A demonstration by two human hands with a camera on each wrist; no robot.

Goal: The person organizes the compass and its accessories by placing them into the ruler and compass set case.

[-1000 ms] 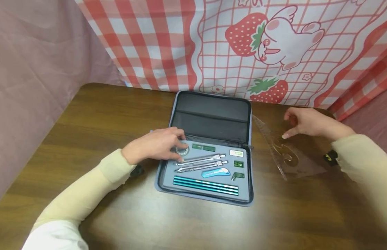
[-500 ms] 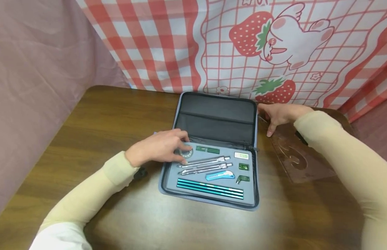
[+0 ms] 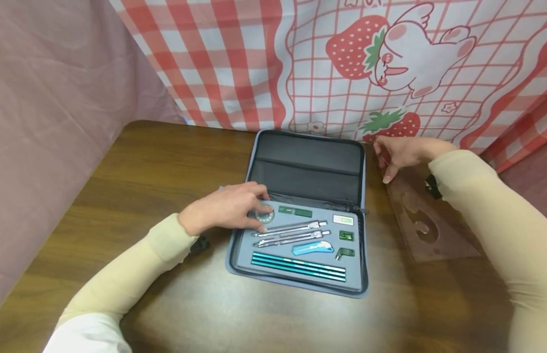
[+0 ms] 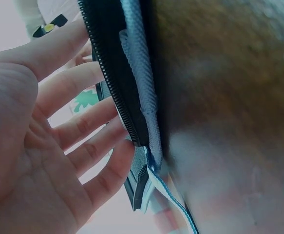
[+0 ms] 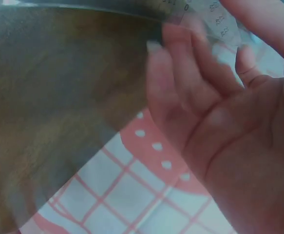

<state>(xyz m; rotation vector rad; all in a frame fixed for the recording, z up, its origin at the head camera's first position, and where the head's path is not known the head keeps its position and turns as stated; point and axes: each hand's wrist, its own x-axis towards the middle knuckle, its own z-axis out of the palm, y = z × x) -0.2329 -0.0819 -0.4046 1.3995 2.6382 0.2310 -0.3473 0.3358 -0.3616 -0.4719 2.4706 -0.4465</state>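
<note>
My left hand (image 3: 229,206) rests over the left edge of an opened zip case (image 3: 299,290), its fingertips above the grey tray (image 3: 247,269). In the left wrist view the fingers (image 4: 85,119) lie loosely extended along the zipper (image 4: 113,83). Partly under that hand is a round, marked piece (image 3: 265,216). At the back right, my right hand (image 3: 403,154) pinches the far corner of a clear plastic set square (image 3: 452,242) with a curved cutout. Its printed scale (image 5: 215,17) shows close to the fingers in the right wrist view.
The tray holds two compasses (image 3: 295,228), a blue cutter (image 3: 313,248), several teal pencils (image 3: 297,267), an eraser (image 3: 343,220), a sharpener (image 3: 346,236) and small green pieces (image 3: 295,211). A checked strawberry curtain (image 3: 326,98) hangs behind the wooden table (image 3: 176,157).
My right hand has moved left and back to the set square's far corner, then slightly right with it. The set square has turned a little. My left hand stays on the case.
</note>
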